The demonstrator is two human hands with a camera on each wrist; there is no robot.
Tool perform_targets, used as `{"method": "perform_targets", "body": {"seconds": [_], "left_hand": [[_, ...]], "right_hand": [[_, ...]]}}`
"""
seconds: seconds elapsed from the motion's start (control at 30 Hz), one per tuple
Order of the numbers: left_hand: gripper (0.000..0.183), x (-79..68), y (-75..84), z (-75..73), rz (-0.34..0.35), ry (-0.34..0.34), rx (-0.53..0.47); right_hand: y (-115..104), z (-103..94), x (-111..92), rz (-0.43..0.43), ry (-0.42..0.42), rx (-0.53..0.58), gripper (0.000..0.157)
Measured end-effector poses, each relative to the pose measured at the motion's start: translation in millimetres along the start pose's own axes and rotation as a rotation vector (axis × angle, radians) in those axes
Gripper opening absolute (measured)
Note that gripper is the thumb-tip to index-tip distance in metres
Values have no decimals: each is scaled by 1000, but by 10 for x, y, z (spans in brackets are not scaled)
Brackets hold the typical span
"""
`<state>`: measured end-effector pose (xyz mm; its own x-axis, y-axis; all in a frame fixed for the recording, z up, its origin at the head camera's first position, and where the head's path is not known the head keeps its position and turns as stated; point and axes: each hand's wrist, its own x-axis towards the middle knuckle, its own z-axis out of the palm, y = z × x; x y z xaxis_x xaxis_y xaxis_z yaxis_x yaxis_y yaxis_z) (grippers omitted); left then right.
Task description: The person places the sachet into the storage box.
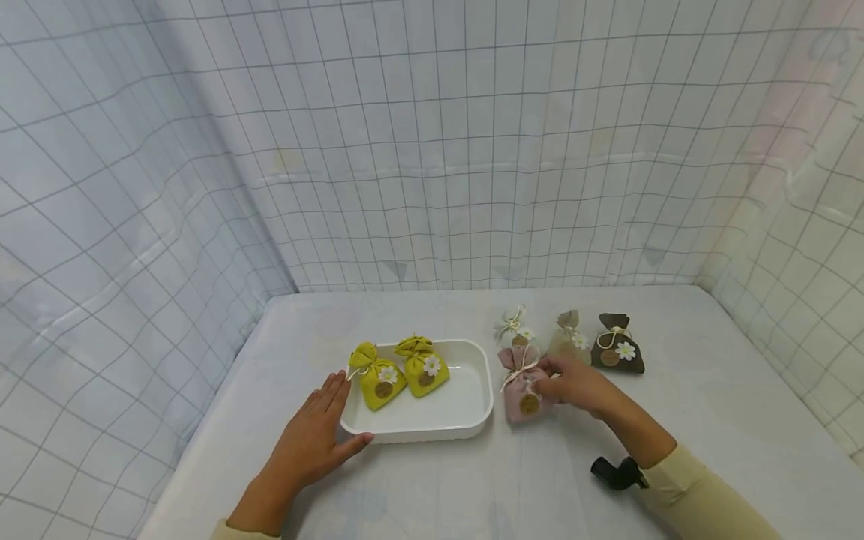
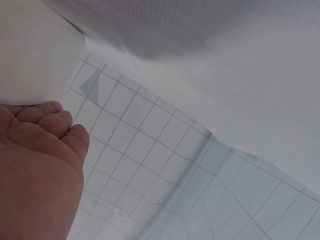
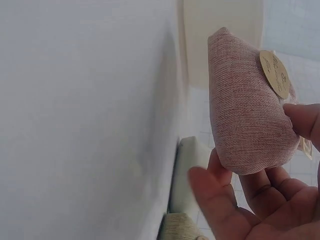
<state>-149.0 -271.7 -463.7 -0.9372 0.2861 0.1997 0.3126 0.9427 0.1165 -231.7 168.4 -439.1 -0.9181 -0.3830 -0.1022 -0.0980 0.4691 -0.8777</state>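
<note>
Right hand (image 1: 575,382) grips pink pouch (image 1: 518,391) beside white tray (image 1: 439,433) — left hand (image 1: 312,442), fingers extended, touches tray's left end.

The white tray's rim (image 1: 432,434) leaves entry only from above.

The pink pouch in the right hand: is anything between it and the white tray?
Nothing visible stands between the pink pouch and the white tray, apart from the tray's own raised right rim.

The white table (image 1: 513,487) carries a white tray (image 1: 435,434) left of the right hand's (image 1: 577,384) grip, a whitish pouch (image 1: 511,336) and beige pouch (image 1: 565,343) beyond it, and a brown pouch (image 1: 616,346) beyond to the right.
</note>
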Motion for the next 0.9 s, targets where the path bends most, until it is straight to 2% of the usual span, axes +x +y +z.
{"method": "perform_targets", "body": {"seconds": [0.1, 0.23, 0.43, 0.9], "left_hand": [[103, 0, -2, 6, 2, 1, -1], [103, 0, 1, 6, 2, -1, 4], [103, 2, 15, -11, -6, -6, 0], [103, 0, 19, -13, -18, -14, -14]], "right_hand": [[-49, -39, 26, -21, 6, -1, 32], [-130, -93, 75, -31, 55, -55, 36], [-236, -119, 160, -49, 84, -90, 31], [-453, 50, 338, -12, 114, -11, 33]]}}
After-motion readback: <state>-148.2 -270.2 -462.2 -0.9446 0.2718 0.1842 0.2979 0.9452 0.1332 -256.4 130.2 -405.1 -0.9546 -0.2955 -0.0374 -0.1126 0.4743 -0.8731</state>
